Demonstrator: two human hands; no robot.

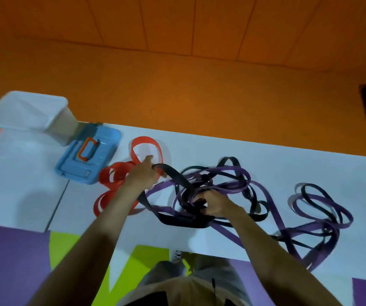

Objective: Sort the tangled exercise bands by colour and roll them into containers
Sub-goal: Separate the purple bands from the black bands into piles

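Note:
Red bands (115, 175) lie looped on the white table (288, 164), left of a tangle of purple bands (232, 186) and black bands (177, 219). My left hand (143, 173) grips a wide black band where it crosses the red loops. To its right, my right hand (213, 204) holds the knot of black and purple bands in the middle of the tangle. More purple and black loops (319, 208) trail off toward the right.
A blue lid with an orange handle (87, 155) lies left of the red bands. Clear plastic containers (29, 113) stand at the far left. An orange wall rises behind the table. Purple and green floor mats (11, 257) lie below.

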